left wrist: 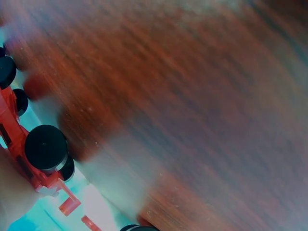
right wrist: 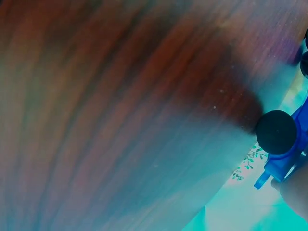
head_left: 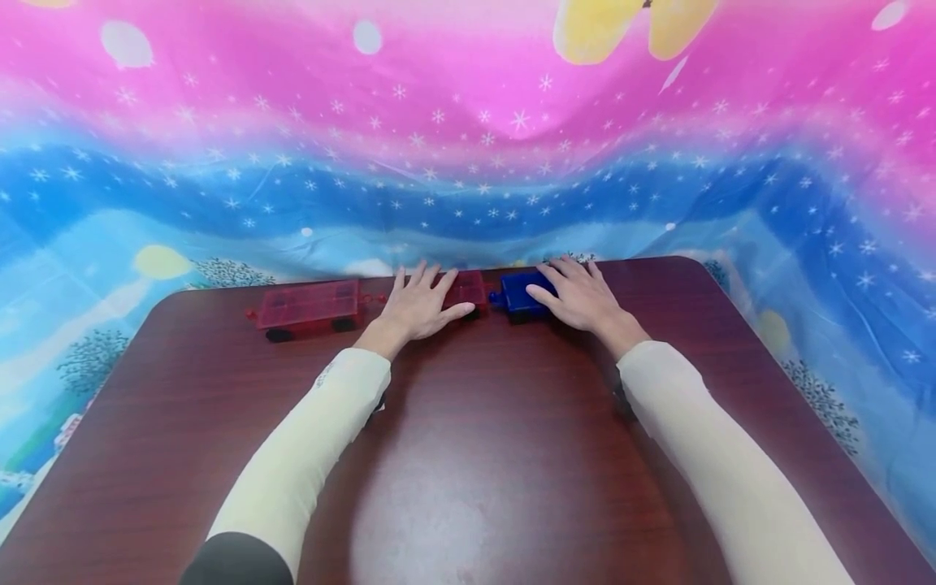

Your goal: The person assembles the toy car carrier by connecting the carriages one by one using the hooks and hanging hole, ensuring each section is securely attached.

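Note:
In the head view my left hand (head_left: 414, 309) rests over a small red toy train wagon (head_left: 470, 286), fingers spread across its top and thumb stretched out along the near side. My right hand (head_left: 581, 296) lies in the same way on a blue toy train wagon (head_left: 519, 294), covering its right end. The two wagons stand end to end; whether their couplings are joined I cannot tell. The left wrist view has the red wagon's body (left wrist: 15, 139) and black wheels. In the right wrist view the blue wagon (right wrist: 284, 161) shows a wheel and a hook. Most fingers are outside both wrist views.
A longer see-through red wagon (head_left: 310, 305) on black wheels stands to the left of my left hand, its hook apart from the small red wagon's. All stand near the far edge of the dark wooden table (head_left: 468, 455). A printed curtain (head_left: 468, 162) hangs behind it.

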`<state>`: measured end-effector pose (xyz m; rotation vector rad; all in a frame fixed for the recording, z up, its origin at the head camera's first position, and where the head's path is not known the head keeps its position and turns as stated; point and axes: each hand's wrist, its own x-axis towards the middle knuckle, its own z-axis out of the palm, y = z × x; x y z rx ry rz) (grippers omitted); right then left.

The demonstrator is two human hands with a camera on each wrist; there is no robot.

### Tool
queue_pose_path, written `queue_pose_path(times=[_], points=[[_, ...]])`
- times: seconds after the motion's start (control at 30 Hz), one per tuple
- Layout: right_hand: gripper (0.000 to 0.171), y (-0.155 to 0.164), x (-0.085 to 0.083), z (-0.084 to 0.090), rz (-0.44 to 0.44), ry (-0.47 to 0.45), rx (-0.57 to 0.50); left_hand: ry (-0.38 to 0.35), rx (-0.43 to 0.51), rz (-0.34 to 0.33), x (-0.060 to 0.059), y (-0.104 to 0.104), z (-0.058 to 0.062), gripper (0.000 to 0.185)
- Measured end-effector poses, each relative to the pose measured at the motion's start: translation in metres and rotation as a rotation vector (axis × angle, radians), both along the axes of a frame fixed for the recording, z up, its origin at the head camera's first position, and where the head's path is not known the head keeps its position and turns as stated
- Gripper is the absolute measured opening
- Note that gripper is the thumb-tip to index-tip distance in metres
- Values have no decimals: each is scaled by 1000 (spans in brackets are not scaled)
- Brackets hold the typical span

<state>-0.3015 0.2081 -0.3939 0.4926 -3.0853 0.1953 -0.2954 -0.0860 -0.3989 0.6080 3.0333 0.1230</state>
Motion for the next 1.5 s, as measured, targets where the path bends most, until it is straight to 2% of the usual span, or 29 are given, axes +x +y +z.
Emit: queue_pose_path(times=[0.23, 0.37, 0.73, 1.13, 1.5], points=[[81, -1, -1, -7, 15, -15, 27, 2, -66, -2, 2, -2, -3, 82], [80, -3, -2, -10, 15, -1, 50, 6, -65, -1, 3, -5, -4, 81], [79, -1, -3, -9, 9, 7, 75, 24, -34, -21, 2, -10, -4, 80], [78, 1, -1, -8, -2, 2, 71, 49, 52, -33, 3, -17, -5, 80], [80, 3, -4, -8, -31, -9, 66, 52, 53, -33, 2, -17, -5, 79]])
